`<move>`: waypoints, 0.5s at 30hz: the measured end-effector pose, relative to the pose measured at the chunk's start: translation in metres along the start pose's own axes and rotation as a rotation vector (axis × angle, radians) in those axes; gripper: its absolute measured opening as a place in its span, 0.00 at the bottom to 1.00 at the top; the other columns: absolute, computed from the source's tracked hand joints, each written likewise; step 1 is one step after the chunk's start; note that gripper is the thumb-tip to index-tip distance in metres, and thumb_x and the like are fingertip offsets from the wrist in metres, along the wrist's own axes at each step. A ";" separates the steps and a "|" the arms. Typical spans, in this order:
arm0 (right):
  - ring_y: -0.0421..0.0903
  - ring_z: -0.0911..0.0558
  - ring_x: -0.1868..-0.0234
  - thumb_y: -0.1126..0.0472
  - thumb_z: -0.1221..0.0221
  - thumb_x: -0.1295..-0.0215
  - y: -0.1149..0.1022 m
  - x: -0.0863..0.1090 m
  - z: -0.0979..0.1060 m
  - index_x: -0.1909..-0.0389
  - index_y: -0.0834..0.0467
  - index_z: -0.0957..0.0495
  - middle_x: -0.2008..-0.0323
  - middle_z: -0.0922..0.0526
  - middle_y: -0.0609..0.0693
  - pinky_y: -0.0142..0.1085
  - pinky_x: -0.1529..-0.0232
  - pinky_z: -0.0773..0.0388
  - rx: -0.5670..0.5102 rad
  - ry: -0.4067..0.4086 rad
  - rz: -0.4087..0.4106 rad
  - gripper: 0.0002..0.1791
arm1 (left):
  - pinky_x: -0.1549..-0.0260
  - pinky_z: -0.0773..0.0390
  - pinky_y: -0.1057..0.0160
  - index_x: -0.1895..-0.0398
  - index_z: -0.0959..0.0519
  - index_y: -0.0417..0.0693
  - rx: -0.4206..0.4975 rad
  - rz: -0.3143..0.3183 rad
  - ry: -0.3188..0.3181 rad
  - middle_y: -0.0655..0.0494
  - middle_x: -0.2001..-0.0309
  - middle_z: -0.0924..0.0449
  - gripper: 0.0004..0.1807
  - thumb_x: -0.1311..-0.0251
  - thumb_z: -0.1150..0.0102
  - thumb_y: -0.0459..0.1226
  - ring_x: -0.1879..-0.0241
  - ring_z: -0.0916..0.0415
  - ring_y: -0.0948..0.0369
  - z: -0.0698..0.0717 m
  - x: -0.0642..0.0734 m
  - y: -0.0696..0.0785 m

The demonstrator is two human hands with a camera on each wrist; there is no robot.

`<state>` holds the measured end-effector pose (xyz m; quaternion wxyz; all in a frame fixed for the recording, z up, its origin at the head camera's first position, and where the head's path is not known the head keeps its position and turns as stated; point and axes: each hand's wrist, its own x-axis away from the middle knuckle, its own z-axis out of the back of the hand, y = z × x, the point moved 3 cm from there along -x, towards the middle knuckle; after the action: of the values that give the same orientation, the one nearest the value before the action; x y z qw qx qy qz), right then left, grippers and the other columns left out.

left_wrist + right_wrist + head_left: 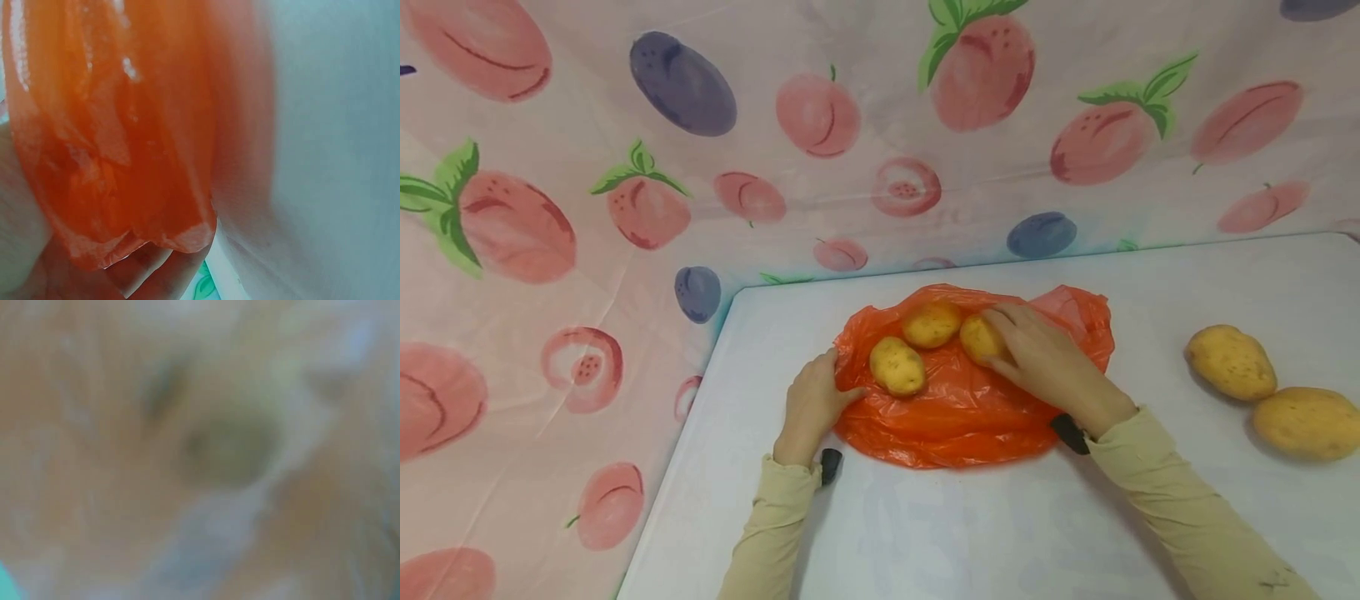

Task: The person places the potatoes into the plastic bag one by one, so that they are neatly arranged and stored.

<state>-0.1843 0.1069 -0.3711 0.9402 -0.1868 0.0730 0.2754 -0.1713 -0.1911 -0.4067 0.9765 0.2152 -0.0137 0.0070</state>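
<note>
An orange-red plastic bag [955,433] lies spread on the white table. My left hand [811,404] holds its left edge, the thumb over the plastic; the left wrist view shows the bag's folds [119,156] in front of the fingers [150,269]. Two potatoes, one at the left [898,367] and one behind it [932,324], rest on the bag. A third potato [979,339] sits to their right, gripped between the thumb and fingers of my right hand [1045,358]. The right wrist view is too blurred to make out details.
Two larger potatoes, one farther back [1231,362] and one nearer [1309,423], lie on the white table [940,533] to the right of the bag. A fruit-print cloth [850,50] hangs behind the table and along its left side.
</note>
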 end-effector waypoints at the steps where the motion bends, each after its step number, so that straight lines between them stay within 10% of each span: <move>1: 0.61 0.30 0.35 0.55 0.33 0.37 0.000 0.001 0.002 0.37 0.69 0.31 0.37 0.29 0.64 0.56 0.35 0.31 -0.005 -0.004 -0.003 0.34 | 0.48 0.21 0.48 0.38 0.28 0.40 0.001 0.001 -0.001 0.45 0.48 0.19 0.37 0.49 0.24 0.46 0.49 0.23 0.47 0.000 0.000 0.000; 15: 0.61 0.28 0.37 0.57 0.32 0.38 0.006 0.021 0.030 0.32 0.64 0.34 0.38 0.28 0.63 0.58 0.42 0.25 0.021 -0.028 -0.067 0.37 | 0.49 0.21 0.48 0.40 0.28 0.40 0.007 -0.004 0.000 0.45 0.49 0.19 0.36 0.49 0.24 0.46 0.50 0.23 0.47 0.000 0.001 -0.001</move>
<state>-0.1689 0.1338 -0.3507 0.9517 -0.1752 0.0563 0.2456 -0.1706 -0.1920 -0.4069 0.9757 0.2186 -0.0131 0.0051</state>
